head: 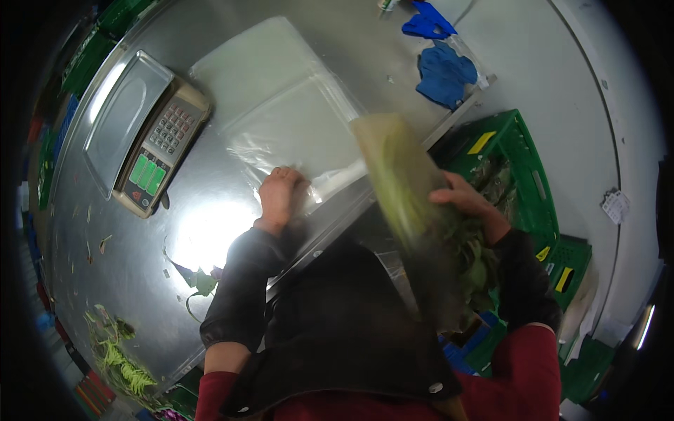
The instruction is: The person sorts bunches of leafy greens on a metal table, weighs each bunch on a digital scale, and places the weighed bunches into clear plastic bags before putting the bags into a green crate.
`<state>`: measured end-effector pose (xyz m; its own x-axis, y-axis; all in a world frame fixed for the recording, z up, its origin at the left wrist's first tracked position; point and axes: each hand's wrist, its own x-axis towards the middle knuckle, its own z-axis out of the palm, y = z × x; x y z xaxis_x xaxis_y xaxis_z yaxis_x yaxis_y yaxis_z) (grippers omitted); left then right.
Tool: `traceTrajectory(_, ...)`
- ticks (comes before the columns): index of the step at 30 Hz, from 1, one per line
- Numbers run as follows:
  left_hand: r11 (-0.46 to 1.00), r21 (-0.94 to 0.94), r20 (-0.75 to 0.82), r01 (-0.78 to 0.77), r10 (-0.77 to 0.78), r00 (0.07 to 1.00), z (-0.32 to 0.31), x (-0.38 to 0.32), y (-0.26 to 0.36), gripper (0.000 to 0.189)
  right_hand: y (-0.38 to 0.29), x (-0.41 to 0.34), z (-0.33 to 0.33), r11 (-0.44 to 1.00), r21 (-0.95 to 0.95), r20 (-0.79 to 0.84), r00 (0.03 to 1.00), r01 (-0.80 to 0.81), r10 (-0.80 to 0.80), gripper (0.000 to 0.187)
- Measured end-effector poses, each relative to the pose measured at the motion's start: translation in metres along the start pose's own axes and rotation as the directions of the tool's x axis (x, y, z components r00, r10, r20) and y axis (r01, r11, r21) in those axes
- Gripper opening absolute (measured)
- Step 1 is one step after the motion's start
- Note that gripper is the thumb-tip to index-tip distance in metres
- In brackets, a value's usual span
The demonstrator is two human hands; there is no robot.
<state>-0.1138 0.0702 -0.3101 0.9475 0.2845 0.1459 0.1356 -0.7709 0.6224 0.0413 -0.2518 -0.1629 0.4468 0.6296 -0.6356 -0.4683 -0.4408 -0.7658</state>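
My left hand (pixel 281 193) lies with curled fingers on the near edge of a stack of clear plastic bags (pixel 289 100) on the steel table. Its fingertips are hidden, so whether it pinches the plastic cannot be told. In my right hand (pixel 467 199) is a clear bag of leafy greens (pixel 403 184), held at my side past the table edge. Pale green stalks fill the bag's upper end; dark leaves hang toward the lower end. The bag is blurred and tilted.
A digital scale (pixel 158 142) with a metal pan stands on the steel table (pixel 126 258). Leaf scraps (pixel 202 281) and trimmings (pixel 126 363) lie nearer me. Blue gloves (pixel 447 73) rest at the far right. A green crate (pixel 545 205) with bagged contents stands beyond my right hand.
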Motion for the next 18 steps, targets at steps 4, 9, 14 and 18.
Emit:
traceTrajectory(4,0.964,-0.21,0.091,0.161,-0.144,0.985,-0.008,0.001,-0.003,0.012,0.005,0.002,0.042,0.99,-0.143,0.204,0.978,-0.015,0.044,0.058)
traceTrajectory(9,0.948,-0.288,0.102,0.133,-0.107,0.989,-0.004,-0.001,-0.012,0.009,0.01,0.02,0.077,0.948,-0.314,0.366,0.927,0.041,0.081,0.061)
traceTrajectory(14,0.955,-0.259,0.128,0.148,-0.118,0.985,0.001,0.002,-0.018,0.008,0.016,0.028,0.079,0.915,-0.402,0.319,0.94,0.018,0.122,0.065)
traceTrajectory(18,0.609,-0.705,0.245,0.364,-0.273,0.93,0.002,0.007,-0.039,0.01,0.02,0.045,0.077,0.903,-0.427,0.283,0.955,0.04,0.092,0.064)
